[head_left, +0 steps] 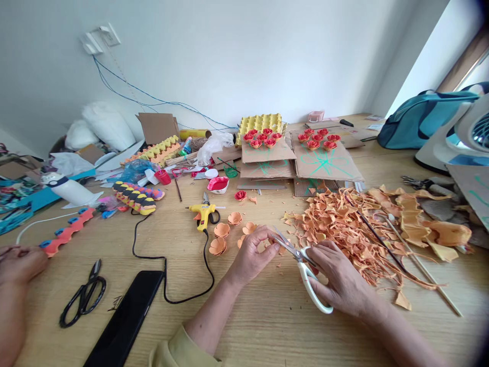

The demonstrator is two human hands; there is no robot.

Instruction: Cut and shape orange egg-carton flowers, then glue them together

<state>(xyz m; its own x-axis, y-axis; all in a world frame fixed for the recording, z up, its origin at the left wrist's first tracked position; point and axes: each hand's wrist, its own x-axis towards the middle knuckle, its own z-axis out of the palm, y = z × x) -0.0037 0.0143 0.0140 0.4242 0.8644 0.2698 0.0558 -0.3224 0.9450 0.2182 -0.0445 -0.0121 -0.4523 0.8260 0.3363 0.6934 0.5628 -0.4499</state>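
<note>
My right hand [340,275] is wrapped round the white handles of a pair of scissors [311,290], whose blades point left and stand slightly apart. Beside the blade tips, my left hand [254,255] is closed in a pinch on a small orange carton piece [281,248], mostly hidden by fingers and blades. Just beyond the left hand lie several orange petal-shaped carton cups [222,230]. A heap of orange carton scraps [336,224] spreads to the right of the scissors.
A yellow glue gun [203,215] and its black cord lie left of the cups. Nearer are a phone [126,316] and black scissors [86,295]. Red paper flowers [263,136] stand on cardboard sheets [328,163]. Another person's hand [21,262] rests at far left.
</note>
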